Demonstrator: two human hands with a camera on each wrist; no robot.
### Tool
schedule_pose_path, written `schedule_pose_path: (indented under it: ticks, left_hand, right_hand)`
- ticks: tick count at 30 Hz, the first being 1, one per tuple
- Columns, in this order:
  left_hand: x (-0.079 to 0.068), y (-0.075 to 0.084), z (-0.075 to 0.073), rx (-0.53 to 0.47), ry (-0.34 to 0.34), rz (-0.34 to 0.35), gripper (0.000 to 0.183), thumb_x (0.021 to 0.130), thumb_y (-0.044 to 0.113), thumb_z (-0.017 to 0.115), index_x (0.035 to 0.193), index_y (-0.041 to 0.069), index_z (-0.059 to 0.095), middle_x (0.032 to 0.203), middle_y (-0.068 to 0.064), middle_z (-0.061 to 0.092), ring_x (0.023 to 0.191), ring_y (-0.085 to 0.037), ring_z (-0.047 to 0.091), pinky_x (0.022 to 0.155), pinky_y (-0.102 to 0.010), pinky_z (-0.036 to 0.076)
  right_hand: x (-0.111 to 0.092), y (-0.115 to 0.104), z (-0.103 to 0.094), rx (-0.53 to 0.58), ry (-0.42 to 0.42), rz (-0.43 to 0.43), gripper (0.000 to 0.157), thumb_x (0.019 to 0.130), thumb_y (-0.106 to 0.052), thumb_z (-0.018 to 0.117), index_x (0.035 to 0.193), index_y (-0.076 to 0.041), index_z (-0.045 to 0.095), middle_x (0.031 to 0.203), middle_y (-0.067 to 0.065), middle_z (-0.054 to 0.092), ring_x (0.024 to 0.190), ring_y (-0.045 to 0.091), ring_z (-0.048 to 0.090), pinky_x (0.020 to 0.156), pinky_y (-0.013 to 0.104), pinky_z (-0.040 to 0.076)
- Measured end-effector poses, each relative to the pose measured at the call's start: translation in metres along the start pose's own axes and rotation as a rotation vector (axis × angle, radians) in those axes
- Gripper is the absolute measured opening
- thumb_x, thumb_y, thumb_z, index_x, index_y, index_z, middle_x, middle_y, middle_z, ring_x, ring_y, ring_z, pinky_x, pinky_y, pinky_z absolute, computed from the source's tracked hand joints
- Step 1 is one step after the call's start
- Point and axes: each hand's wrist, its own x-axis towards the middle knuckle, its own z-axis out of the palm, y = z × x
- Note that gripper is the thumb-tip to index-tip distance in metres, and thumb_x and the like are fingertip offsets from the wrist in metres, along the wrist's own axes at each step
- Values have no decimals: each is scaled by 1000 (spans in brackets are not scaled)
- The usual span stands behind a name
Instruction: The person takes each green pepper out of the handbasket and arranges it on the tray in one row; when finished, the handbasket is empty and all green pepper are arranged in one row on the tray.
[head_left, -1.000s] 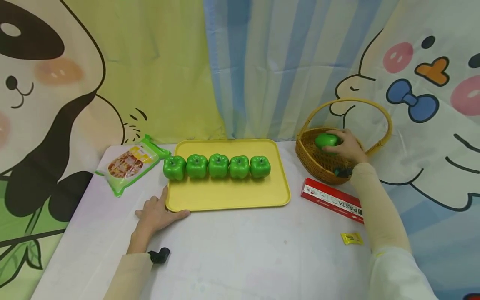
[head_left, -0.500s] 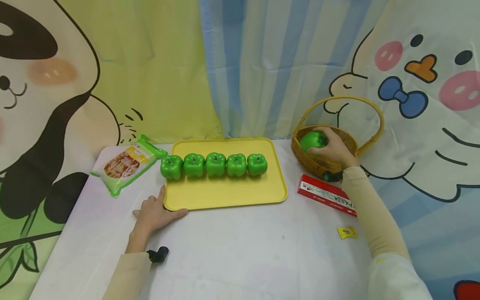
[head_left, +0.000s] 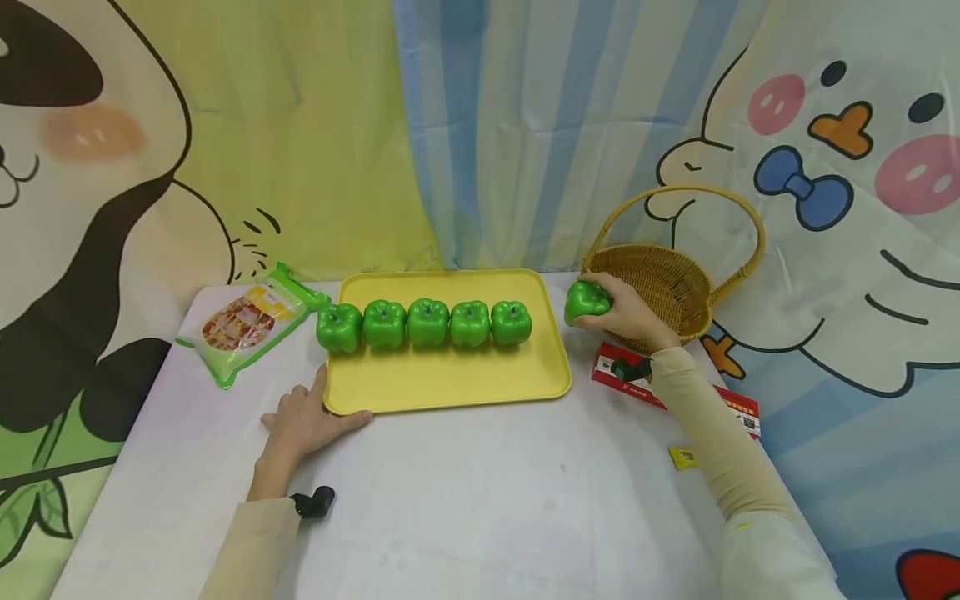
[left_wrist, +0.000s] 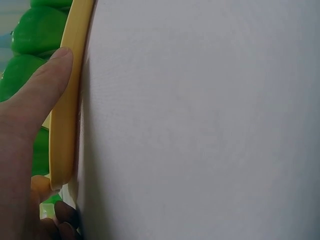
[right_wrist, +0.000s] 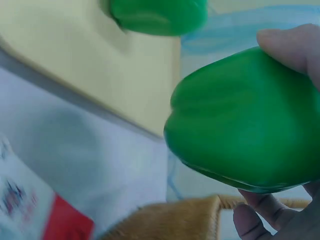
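My right hand (head_left: 626, 310) grips a green bell pepper (head_left: 587, 302) between thumb and fingers, just left of the wicker basket (head_left: 652, 275) and right of the yellow tray (head_left: 450, 392). Close up in the right wrist view, the held pepper (right_wrist: 245, 120) fills much of the frame. Several more green bell peppers (head_left: 428, 322) line up in a row along the tray, the leftmost lying over its left rim. At the tray's front left corner rests my left hand (head_left: 300, 422), thumb stretched along the front edge and other fingers at the left side. The left wrist view shows the thumb (left_wrist: 50, 80) against the rim.
A red pasta box (head_left: 738, 411) lies in front of the basket, partly under the right forearm. A small yellow packet (head_left: 682, 457) is nearer me. Left of the tray lies a green-edged food bag (head_left: 251, 325). The basket's tall handle (head_left: 693, 190) arches above it.
My right hand has lifted the bell pepper out of the basket and moved left toward the tray. The left hand stays at the tray corner.
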Motion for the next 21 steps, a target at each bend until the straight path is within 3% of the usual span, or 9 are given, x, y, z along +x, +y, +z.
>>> schedule_pose_path:
  ticks: [8,21]
  left_hand:
    - [-2,2,1,3,7,-7,141,65,95,56,162,6,4,127,-38,47,117,-56,45,86,-83,28]
    - [-4,9,-2,-23,-28,-13,140,67,92,58,162,6,2,138,-41,39,126,-60,38,93,-88,17]
  right_hand:
    - [7,-6,25,-24,-42,-86,74,81,-29,84,146,-19,51,141,12,51,113,30,51,92,48,47]
    - [15,-4,43,-1,-117,-17,87,80,-38,84,151,-12,43,144,14,49,121,34,47,96,54,44]
